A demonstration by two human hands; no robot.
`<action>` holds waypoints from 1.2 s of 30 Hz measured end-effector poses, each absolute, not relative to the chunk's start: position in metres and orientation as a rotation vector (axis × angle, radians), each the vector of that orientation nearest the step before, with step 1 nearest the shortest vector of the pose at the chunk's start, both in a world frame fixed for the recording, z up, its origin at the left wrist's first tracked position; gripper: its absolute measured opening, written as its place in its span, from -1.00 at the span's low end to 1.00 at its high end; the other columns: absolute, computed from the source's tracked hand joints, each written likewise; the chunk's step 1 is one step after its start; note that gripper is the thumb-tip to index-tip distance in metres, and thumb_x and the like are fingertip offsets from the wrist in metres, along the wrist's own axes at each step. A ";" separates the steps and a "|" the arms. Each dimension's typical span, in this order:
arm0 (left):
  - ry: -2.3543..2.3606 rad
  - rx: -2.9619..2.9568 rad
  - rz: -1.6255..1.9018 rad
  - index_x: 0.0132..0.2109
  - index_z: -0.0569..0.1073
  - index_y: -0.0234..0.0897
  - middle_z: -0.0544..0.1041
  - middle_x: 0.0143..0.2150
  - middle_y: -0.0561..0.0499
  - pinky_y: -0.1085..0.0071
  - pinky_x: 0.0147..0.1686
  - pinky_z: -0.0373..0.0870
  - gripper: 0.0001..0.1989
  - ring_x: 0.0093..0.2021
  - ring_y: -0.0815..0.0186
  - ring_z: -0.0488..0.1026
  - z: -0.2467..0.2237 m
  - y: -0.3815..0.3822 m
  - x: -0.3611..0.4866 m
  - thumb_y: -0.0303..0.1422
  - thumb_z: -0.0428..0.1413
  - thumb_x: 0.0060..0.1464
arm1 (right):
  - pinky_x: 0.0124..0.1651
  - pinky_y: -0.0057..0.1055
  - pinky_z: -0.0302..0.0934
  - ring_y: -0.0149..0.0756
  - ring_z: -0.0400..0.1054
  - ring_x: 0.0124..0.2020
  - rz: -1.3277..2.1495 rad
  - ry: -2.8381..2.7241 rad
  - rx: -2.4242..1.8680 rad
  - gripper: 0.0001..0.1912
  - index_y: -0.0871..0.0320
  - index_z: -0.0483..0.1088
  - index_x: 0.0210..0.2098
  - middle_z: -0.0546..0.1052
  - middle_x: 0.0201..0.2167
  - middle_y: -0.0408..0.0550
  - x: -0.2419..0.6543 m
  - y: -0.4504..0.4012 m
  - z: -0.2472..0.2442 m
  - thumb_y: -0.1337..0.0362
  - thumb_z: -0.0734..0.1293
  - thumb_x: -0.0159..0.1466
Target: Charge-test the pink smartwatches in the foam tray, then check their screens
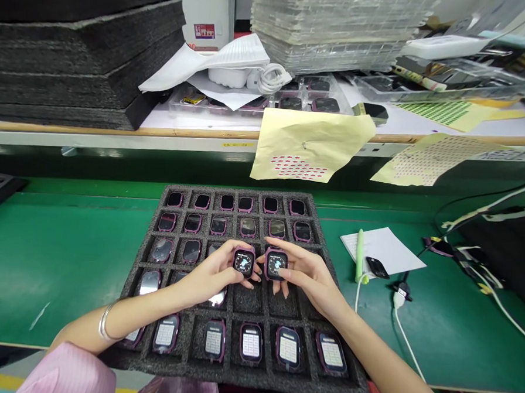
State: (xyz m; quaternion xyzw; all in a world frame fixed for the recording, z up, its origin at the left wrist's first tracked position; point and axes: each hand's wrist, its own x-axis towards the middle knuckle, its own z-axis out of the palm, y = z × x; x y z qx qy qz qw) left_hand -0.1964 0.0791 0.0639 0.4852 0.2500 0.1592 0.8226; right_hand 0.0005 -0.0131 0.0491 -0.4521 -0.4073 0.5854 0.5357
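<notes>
A black foam tray (231, 376) with square pockets lies in front of me, most pockets holding purple-framed smartwatch bodies. Over its middle, my left hand (223, 268) grips a watch (244, 262) with a lit dial between thumb and fingers. Close beside it, my right hand (305, 269) holds a second watch (276, 263) with a similar lit dial, its thumb on the screen's lower edge. The two watches are a small gap apart. In the front row, several watches (251, 342) show light list screens; those in the back row have dark screens.
Black foam sheets (76, 63), clear plastic trays (337, 30) and a coiled white cable (273, 78) crowd the shelf. Yellow papers (311, 143) hang from its edge. On the green table at right are white paper (385, 250), a green pen-like tool (360, 254) and cables (407, 339).
</notes>
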 end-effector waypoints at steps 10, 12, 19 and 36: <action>0.533 1.040 0.358 -0.05 0.32 -0.27 0.51 -0.20 -0.03 0.22 -0.15 0.49 -0.65 -0.14 0.22 0.50 0.062 0.078 -0.195 -0.54 0.06 -0.05 | -0.56 -0.50 0.30 -0.32 0.47 -0.50 1.362 -1.001 -1.068 -0.51 0.12 0.31 0.16 0.56 -0.21 0.04 0.000 -0.017 0.048 0.33 0.38 0.24; 0.530 1.058 0.353 -0.06 0.30 -0.27 0.50 -0.19 -0.03 0.24 -0.16 0.49 -0.66 -0.15 0.23 0.50 0.062 0.078 -0.195 -0.52 0.07 -0.03 | -0.56 -0.51 0.30 -0.33 0.47 -0.50 1.364 -0.993 -1.066 -0.51 0.12 0.30 0.17 0.56 -0.21 0.05 -0.001 -0.017 0.049 0.33 0.38 0.25; 0.579 1.275 0.340 -0.15 0.24 -0.24 0.36 -0.33 0.12 0.52 -0.48 0.32 -0.68 -0.45 0.45 0.41 0.058 0.077 -0.200 -0.46 0.20 -0.01 | -0.49 -0.42 0.40 -0.22 0.50 -0.37 1.494 -0.951 -0.890 -0.51 0.11 0.30 0.17 0.53 -0.16 0.07 -0.005 -0.014 0.054 0.29 0.39 0.27; 0.531 1.554 0.342 -0.03 0.25 -0.22 0.33 -0.27 0.10 0.52 -0.50 0.29 -0.72 -0.51 0.49 0.29 0.058 0.077 -0.206 -0.48 0.06 0.09 | -0.52 -0.49 0.38 -0.33 0.47 -0.47 1.557 -0.949 -0.863 -0.53 0.17 0.41 0.08 0.55 -0.36 -0.03 -0.005 -0.013 0.048 0.31 0.47 0.18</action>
